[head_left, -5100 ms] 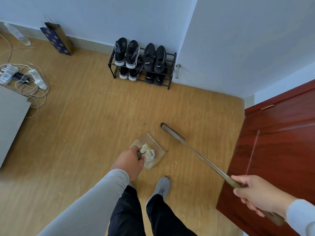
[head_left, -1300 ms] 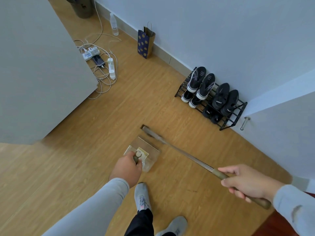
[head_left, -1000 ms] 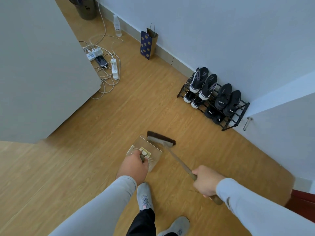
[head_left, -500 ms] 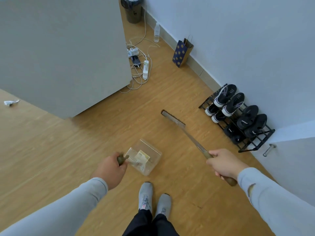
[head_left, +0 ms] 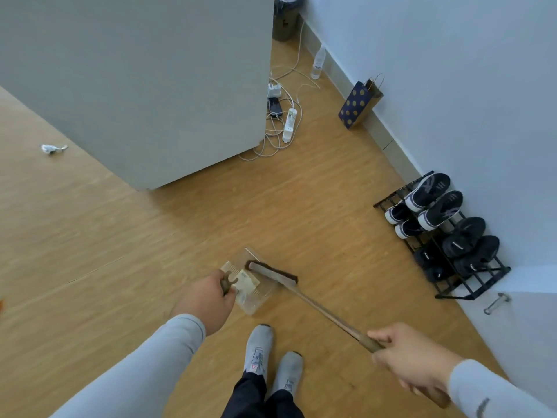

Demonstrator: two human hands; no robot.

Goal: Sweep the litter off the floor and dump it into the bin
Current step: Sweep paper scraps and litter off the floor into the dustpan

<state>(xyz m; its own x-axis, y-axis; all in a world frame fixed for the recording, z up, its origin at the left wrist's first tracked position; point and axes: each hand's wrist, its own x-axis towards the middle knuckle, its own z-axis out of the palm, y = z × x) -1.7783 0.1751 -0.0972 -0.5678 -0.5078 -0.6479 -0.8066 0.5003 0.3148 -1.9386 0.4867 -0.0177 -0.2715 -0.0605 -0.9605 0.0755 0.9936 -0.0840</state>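
Observation:
My left hand grips the handle of a clear plastic dustpan, held low over the wood floor, with a pale scrap of paper litter inside it. My right hand is closed around the long wooden handle of a broom. The broom's dark brush head rests against the dustpan's far edge. A crumpled white piece of litter lies on the floor at the far left. A dark bin stands at the top, next to the wall, beyond the grey cabinet.
A large grey cabinet fills the upper left. Power strips and tangled cables lie at its corner. A water bottle, a dotted blue paper bag and a black shoe rack line the right wall. My feet are below the dustpan.
The view has swung left, so the cabinet and the bin sit closer and the floor litter shows. The broom head has come back from the open floor to the dustpan's edge.

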